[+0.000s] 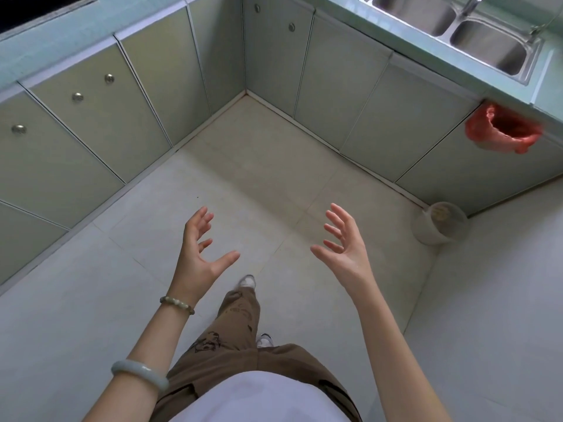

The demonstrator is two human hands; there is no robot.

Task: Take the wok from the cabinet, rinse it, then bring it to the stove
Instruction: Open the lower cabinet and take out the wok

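My left hand (199,252) and my right hand (342,243) are raised over the tiled floor, palms facing each other, fingers spread, holding nothing. Pale green cabinet doors (91,123) with round metal knobs run along the left wall and more cabinet doors (329,83) along the far right wall; all are closed. No wok is in sight. A steel double sink (487,47) with a faucet (470,4) sits in the counter at top right. The dark edge of a stove (36,7) shows at top left.
A red plastic bag (502,130) hangs from the counter edge under the sink. A small round bin (438,223) stands on the floor by the right cabinets. My legs and shoes are below, on the light floor tiles (259,166).
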